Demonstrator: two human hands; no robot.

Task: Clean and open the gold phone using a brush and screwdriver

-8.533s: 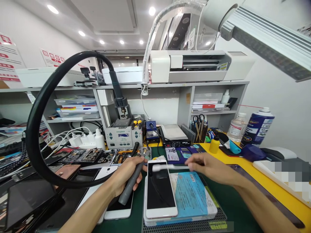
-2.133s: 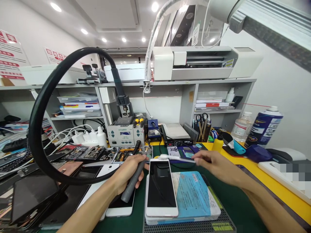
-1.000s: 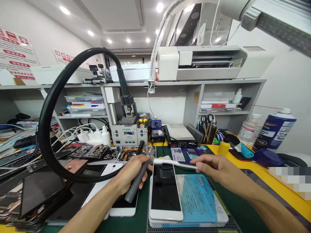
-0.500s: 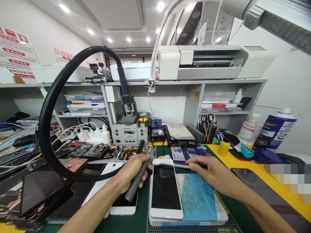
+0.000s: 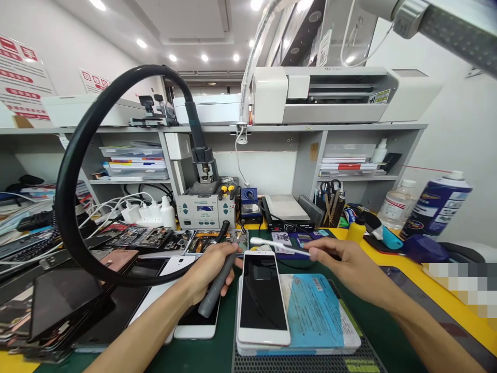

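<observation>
From the head camera, the person's left hand (image 5: 207, 269) is wrapped around the grey cylindrical handle of a hot-air wand (image 5: 216, 282), fingers clenched on it, its metal nozzle tip aimed at the top edge of a white-framed smartphone with a dark glass screen (image 5: 262, 298). A thick black rubber hose (image 5: 73, 171) loops from the wand's rear up and over to the grey rework station box (image 5: 205, 210) at the back of the worktop. The right hand (image 5: 345, 267) pinches a slim white plastic stick (image 5: 277, 244) between thumb and fingertips, holding it level with its far end hovering just above the phone's top edge; I cannot tell whether it touches.

The phone lies face up on a flat white slab partly covered by a blue sheet (image 5: 310, 311), which rests on a dark perforated mat (image 5: 303, 362) over the green worktop (image 5: 194, 357). Another white phone (image 5: 196, 326) lies just beside it, under the wand.

The phone looks light, stiff and slippery, and its glass is likely fragile and possibly warm near the top; it seems safest held by its long side edges. The stick appears light and slightly flexible, so a gentle pinch near its near end suits it.
</observation>
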